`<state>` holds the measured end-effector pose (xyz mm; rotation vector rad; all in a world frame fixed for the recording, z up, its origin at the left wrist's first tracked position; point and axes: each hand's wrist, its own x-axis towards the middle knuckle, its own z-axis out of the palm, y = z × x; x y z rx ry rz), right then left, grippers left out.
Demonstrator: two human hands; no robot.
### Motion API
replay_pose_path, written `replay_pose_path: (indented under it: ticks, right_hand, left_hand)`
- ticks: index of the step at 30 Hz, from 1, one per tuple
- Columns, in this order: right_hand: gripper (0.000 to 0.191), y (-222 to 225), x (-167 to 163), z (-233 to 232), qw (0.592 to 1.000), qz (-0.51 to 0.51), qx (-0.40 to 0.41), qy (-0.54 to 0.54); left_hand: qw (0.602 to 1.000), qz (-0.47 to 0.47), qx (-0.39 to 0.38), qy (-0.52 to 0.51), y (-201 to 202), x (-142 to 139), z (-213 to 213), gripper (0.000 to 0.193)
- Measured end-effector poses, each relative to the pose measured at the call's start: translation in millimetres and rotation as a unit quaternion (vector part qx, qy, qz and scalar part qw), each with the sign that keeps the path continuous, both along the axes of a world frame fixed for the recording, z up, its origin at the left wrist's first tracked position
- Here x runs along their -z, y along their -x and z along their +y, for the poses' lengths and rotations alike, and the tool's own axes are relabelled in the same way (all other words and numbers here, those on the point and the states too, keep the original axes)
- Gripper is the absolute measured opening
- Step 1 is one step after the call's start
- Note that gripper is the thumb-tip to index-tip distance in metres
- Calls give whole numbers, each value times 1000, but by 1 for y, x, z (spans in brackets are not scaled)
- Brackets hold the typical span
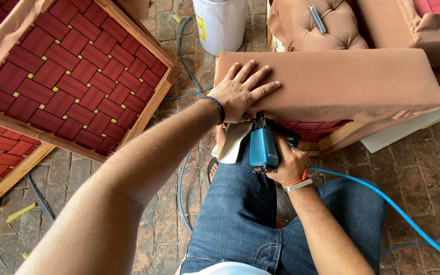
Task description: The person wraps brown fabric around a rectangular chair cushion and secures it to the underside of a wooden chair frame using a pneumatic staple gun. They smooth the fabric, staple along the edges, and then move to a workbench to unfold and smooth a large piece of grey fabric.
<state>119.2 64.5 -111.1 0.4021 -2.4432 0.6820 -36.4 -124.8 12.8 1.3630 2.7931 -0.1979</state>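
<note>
At frame centre my left hand lies open, fingers spread flat on the brown upholstered cushion panel. Just below it my right hand grips a blue pneumatic stapler, its nose against the panel's lower edge. A red-webbed wooden frame fills the upper left.

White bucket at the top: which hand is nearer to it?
Left. The left hand lies flat on the brown cushion, just below the white bucket; the right hand grips the blue stapler lower down.
</note>
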Motion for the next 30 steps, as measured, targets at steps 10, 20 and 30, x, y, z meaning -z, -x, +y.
replay_pose_path:
  ticks: [10, 20, 30]
  right_hand:
    - [58, -1, -6, -17, 1000, -7, -7, 9]
    - [61, 1, -4, -37, 997, 4, -58, 47]
    - [56, -9, -20, -36, 998, 14, -59, 36]
  left_hand:
    - [995, -50, 10, -84, 15, 7, -10, 96]
    - [978, -84, 10, -189, 29, 33, -12, 69]
    - [965, -101, -36, -239, 31, 38, -10, 62]
